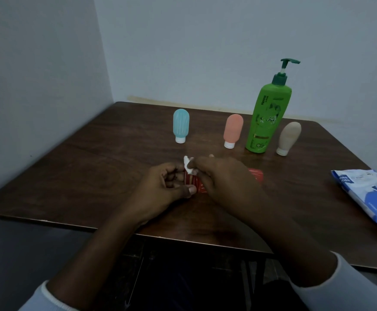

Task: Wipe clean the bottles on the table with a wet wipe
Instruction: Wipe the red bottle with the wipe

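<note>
Four upright bottles [181,125] [233,129] [268,115] [289,136], one red bottle [256,175] gripped by left hand [167,187], right hand [225,182] pinching one wipe [188,166]

A dark brown table [75,167] with a wood-grain top fills the middle of the view. Two plain pale walls [205,41] meet in a corner behind its far left, and a yellowish strip [183,103] runs along the back wall's base

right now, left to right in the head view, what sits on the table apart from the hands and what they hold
blue bottle → pink bottle → green pump bottle → beige bottle → wipes pack
</note>
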A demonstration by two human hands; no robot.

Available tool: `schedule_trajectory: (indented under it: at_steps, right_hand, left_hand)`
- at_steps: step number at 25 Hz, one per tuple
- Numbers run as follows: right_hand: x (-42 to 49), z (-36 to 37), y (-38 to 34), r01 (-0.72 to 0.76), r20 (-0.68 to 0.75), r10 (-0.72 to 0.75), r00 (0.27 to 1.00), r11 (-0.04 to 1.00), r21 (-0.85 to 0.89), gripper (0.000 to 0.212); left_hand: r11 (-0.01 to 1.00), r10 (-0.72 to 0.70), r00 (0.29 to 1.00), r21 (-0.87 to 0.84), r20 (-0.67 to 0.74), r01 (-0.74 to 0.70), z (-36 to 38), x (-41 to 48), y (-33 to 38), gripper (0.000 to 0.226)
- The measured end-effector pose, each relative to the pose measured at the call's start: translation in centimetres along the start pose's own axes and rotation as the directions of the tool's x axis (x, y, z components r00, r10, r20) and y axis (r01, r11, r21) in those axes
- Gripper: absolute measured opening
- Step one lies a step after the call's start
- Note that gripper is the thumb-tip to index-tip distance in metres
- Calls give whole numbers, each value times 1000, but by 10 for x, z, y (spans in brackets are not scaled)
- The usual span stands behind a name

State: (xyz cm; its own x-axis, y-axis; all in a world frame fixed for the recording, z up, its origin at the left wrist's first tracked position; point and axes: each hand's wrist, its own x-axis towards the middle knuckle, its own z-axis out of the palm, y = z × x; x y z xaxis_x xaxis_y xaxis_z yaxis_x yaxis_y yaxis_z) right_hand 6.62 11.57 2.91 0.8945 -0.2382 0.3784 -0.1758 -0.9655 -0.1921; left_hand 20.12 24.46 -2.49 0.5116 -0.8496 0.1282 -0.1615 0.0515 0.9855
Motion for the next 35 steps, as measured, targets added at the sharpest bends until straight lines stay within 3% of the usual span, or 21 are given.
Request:
schedule_trajectory:
  at_steps: [2, 4, 7, 16, 21, 24, 29, 33, 35]
  right_hand:
    - [0, 3, -3, 48, 25, -48, 999, 999, -18, 36]
    - [-5, 10, 4, 98, -58, -102, 993, 993, -64, 34]
    - [-13, 22, 14, 111, -167, -120, 979, 992, -64, 27]
    - [-33, 13, 9, 380, 47, -379, 924, 902, -206, 16]
    - [5, 17, 17, 133, -38, -137, 990, 987, -95, 27]
    - [-4, 17, 12, 179, -3, -180, 984, 981, -79, 15]
    - [-31, 17, 8, 264, 30, -262, 965, 960, -95, 14]
    - [-12, 13, -3, 208, -6, -209, 978, 975, -75, 19]
    - [-4, 7, -11, 105, 27, -103, 994, 990, -98, 30]
  left_hand:
    - [1000, 2, 1000, -16, -9, -2, 0, 0, -1, 50]
    - [997, -21, 1000, -74, -19, 19, 0, 0, 0, 53]
    - [999, -11, 1000, -31, 3, 11, -2, 0, 1, 63]
    - [992, 44, 999, 122, -5, -43, -1, 2, -2, 72]
    - [991, 36, 999, 126, 18, -38, 0, -1, 0, 60]
    - [995, 29, 1000, 96, 7, -29, 2, 0, -1, 60]
    - [990, 60, 998, 126, 31, -63, 2, 1, -3, 68]
    - [989, 109, 994, 104, -9, -107, 2, -2, -1, 56]
    - [990, 94, 995, 114, -44, -88, 2, -2, -3, 57]
